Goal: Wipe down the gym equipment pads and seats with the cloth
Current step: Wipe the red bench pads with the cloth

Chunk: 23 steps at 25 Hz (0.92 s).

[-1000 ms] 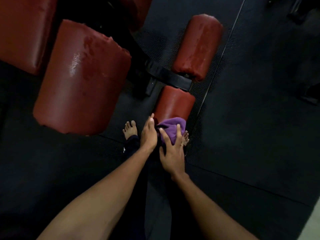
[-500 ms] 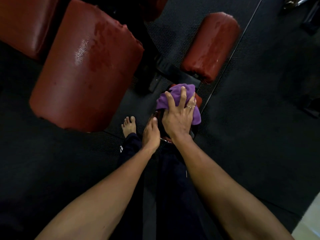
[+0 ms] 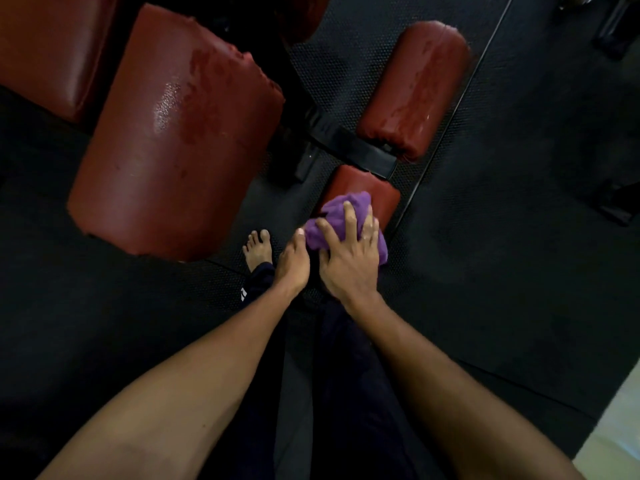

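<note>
The floor is a black rubber floor mat point(image 3: 502, 237) with tiny dots. Low down near the middle lies a small dark red roll pad point(image 3: 375, 194). A bunched-up purple cloth point(image 3: 341, 206) sits on top of it.

The right hand point(image 3: 349, 258) lies flat on the cloth with its fingers spread wide, and it pushes the cloth onto the pad. The left hand point(image 3: 294, 263) is just beside it, by the near end of the pad. We see only its back and thumb, so I cannot tell if its fingers grip anything. Both arms reach straight out.

The cloth and hands hide the near half of the small pad. A big dark red roll pad point(image 3: 173, 140) on the left blocks part of the floor. A bare foot point(image 3: 258, 249) peeks out beside the left hand.
</note>
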Each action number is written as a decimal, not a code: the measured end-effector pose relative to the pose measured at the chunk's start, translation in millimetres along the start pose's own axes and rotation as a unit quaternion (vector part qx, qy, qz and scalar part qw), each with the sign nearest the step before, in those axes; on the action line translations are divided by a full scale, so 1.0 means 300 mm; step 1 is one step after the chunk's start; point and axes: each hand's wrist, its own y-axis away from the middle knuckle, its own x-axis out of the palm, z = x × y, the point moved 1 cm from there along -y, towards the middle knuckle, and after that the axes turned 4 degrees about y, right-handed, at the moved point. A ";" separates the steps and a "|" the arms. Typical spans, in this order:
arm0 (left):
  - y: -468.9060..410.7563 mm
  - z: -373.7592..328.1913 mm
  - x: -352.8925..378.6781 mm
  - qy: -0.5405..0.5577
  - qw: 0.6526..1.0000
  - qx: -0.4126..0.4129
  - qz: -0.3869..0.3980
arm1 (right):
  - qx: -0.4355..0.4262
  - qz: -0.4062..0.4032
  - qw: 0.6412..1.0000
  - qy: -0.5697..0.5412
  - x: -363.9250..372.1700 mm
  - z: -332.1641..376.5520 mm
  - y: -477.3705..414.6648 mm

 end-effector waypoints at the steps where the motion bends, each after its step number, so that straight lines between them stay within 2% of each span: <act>1: -0.011 0.021 0.014 -0.002 1.000 -0.008 0.010 | -0.023 -0.007 1.000 0.019 -0.013 -0.014 -0.068; 3: -0.009 0.020 0.025 0.014 0.999 -0.033 0.014 | -0.027 -0.018 0.998 0.045 -0.032 -0.040 -0.187; 6: -0.025 0.001 0.039 0.047 0.997 -0.049 0.026 | 0.053 -0.020 0.998 0.014 -0.072 -0.063 -0.214; 8: -0.020 -0.012 0.028 0.045 0.997 -0.053 0.026 | 0.138 0.002 0.989 -0.057 -0.079 -0.064 -0.095; 10: -0.026 -0.025 0.027 0.002 0.998 -0.056 0.022 | 0.226 0.050 0.961 -0.150 -0.061 -0.027 0.082; 13: -0.016 -0.059 0.035 -0.013 0.998 -0.063 0.017 | 0.271 0.092 0.935 -0.209 -0.021 0.036 0.200; 16: -0.042 -0.092 0.074 0.007 0.998 -0.067 0.008 | 0.278 0.035 0.932 -0.229 -0.028 -0.007 0.050; 20: -0.165 -0.063 0.178 0.097 0.992 -0.080 -0.023 | 0.319 -0.047 0.902 -0.287 -0.043 -0.100 -0.065; 22: -0.220 -0.036 0.216 0.095 0.989 -0.108 -0.021 | 0.362 -0.070 0.866 -0.337 -0.032 -0.158 -0.113; 23: -0.234 -0.024 0.226 0.093 0.989 -0.115 -0.019 | 0.406 -0.065 0.831 -0.374 -0.021 -0.199 -0.141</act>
